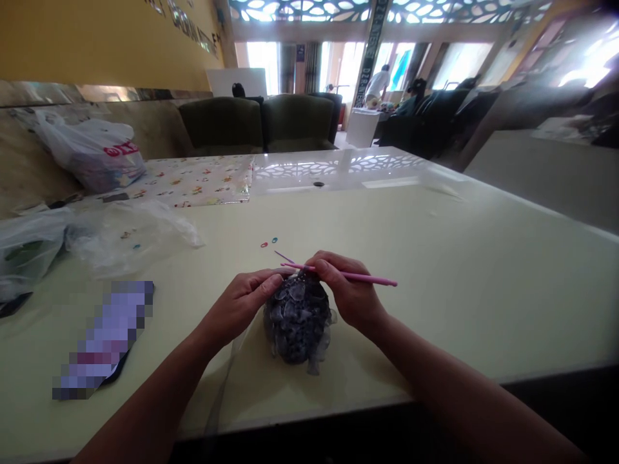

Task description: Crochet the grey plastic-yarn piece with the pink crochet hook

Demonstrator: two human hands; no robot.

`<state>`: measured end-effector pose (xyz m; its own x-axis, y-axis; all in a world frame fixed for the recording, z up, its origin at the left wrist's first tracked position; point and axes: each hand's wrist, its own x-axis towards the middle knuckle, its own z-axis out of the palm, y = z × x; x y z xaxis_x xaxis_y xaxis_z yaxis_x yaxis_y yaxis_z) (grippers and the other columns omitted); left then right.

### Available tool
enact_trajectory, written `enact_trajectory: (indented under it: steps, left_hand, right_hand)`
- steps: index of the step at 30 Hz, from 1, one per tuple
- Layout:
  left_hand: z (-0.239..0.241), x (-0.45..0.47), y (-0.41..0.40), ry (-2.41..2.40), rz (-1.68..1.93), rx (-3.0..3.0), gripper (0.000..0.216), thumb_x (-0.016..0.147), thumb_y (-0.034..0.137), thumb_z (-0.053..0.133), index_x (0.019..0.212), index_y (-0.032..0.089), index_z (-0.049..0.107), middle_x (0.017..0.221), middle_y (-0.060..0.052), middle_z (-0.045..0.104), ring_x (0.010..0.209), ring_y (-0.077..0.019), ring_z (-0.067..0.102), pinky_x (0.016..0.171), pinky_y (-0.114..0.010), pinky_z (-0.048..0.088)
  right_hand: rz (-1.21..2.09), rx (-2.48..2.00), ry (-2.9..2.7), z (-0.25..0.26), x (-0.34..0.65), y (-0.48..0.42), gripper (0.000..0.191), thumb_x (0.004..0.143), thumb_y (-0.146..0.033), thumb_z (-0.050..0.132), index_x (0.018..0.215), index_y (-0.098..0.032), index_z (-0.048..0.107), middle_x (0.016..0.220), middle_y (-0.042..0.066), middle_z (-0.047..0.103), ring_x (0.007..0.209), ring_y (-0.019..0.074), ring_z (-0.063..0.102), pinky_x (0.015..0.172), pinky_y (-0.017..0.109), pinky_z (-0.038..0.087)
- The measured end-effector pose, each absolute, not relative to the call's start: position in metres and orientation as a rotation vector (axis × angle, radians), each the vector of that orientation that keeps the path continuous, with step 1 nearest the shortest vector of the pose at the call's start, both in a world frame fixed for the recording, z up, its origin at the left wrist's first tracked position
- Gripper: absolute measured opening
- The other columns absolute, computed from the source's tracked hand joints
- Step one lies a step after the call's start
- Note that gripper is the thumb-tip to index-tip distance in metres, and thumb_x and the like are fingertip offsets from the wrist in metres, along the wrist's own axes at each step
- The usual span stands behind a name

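A dark grey crocheted piece [297, 325] with ruffled, petal-like flaps hangs between my hands, just above or on the table. My left hand [246, 298] pinches its upper left edge, thumb on top. In my right hand [351, 290] is a pink crochet hook [371, 279], its hooked tip pointing left over the top of the piece. My right fingertips also touch the upper edge of the work. A thin grey strand [223, 393] runs down toward the table's front edge. Beyond my hands lies a thin purple stick [283, 256], partly hidden.
A red stitch marker [264, 245] and a teal one [275, 240] lie past the work. To the left are a phone [109, 335], a clear plastic bag [140, 235] and a white carrier bag [104, 151]. Green chairs [297, 122] stand behind the table [464, 303]; people are farther back.
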<state>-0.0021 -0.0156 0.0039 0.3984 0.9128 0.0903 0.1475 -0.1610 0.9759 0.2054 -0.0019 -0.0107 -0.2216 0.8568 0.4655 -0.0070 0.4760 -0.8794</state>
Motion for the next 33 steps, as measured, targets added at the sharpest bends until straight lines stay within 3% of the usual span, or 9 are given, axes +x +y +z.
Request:
enact_trajectory:
  steps: [3, 5, 8, 11, 15, 24, 33]
  left_hand:
    - [0.006, -0.002, -0.015, 1.113, 0.960, 1.656, 0.034, 0.094, 0.043, 0.057, 0.115, 0.025, 0.076, 0.117, -0.008, 0.073, 0.120, -0.0301, 0.057, 0.110, -0.043, 0.036]
    - [0.006, -0.003, -0.016, 1.138, 0.983, 1.582, 0.036, 0.092, 0.044, 0.061, 0.120, 0.025, 0.073, 0.113, -0.007, 0.072, 0.123, -0.0296, 0.054, 0.109, -0.041, 0.035]
    - [0.004, -0.004, -0.017, 1.012, 0.981, 1.359, 0.059, 0.090, 0.038, 0.066, 0.146, 0.031, 0.049, 0.103, -0.003, 0.070, 0.113, -0.0234, 0.057, 0.104, -0.037, 0.037]
    - [0.002, -0.006, -0.017, 0.847, 0.938, 1.184, 0.079, 0.085, 0.028, 0.072, 0.154, 0.036, 0.032, 0.096, 0.001, 0.066, 0.094, -0.0164, 0.059, 0.092, -0.032, 0.042]
    - [0.003, -0.007, -0.016, 0.801, 0.882, 1.128, 0.081, 0.078, 0.021, 0.077, 0.149, 0.035, 0.042, 0.089, 0.002, 0.062, 0.080, -0.0128, 0.056, 0.075, -0.026, 0.041]
    - [0.009, -0.012, -0.016, 0.815, 0.906, 1.181, 0.072, 0.080, 0.023, 0.074, 0.147, 0.032, 0.048, 0.098, -0.003, 0.069, 0.096, -0.0195, 0.061, 0.090, -0.033, 0.041]
    - [0.011, -0.021, -0.011, 0.780, 0.873, 1.211, 0.063, 0.077, 0.020, 0.075, 0.137, 0.028, 0.059, 0.088, -0.002, 0.065, 0.084, -0.0169, 0.058, 0.077, -0.029, 0.044]
  right_hand:
    - [0.969, -0.749, -1.566, -0.012, 0.205, -0.001, 0.031, 0.097, -0.036, 0.055, 0.075, -0.017, 0.065, 0.068, -0.001, 0.054, 0.066, 0.0117, 0.047, 0.061, 0.026, 0.037]
    - [0.978, -0.744, -1.553, -0.011, 0.205, -0.001, 0.031, 0.097, -0.036, 0.055, 0.075, -0.017, 0.065, 0.068, -0.001, 0.053, 0.065, 0.0112, 0.046, 0.060, 0.025, 0.036]
    - [0.980, -0.730, -1.561, -0.009, 0.205, -0.002, 0.030, 0.097, -0.034, 0.055, 0.075, -0.017, 0.065, 0.068, -0.002, 0.054, 0.064, 0.0105, 0.046, 0.059, 0.024, 0.036]
    - [0.975, -0.731, -1.581, -0.007, 0.205, -0.004, 0.029, 0.097, -0.035, 0.055, 0.076, -0.017, 0.065, 0.068, -0.001, 0.055, 0.063, 0.0106, 0.046, 0.059, 0.024, 0.037]
    - [0.961, -0.737, -1.634, -0.007, 0.204, -0.005, 0.030, 0.097, -0.035, 0.053, 0.076, -0.017, 0.065, 0.070, 0.000, 0.056, 0.066, 0.0118, 0.049, 0.061, 0.025, 0.040]
    - [1.008, -0.618, -1.752, -0.005, 0.207, -0.003, 0.025, 0.098, -0.028, 0.052, 0.083, -0.016, 0.068, 0.077, 0.003, 0.064, 0.073, 0.0130, 0.059, 0.068, 0.026, 0.048]
    - [1.080, -0.529, -1.908, 0.001, 0.215, -0.002, 0.026, 0.100, -0.025, 0.050, 0.090, -0.015, 0.071, 0.083, 0.005, 0.067, 0.078, 0.0135, 0.063, 0.071, 0.028, 0.053]
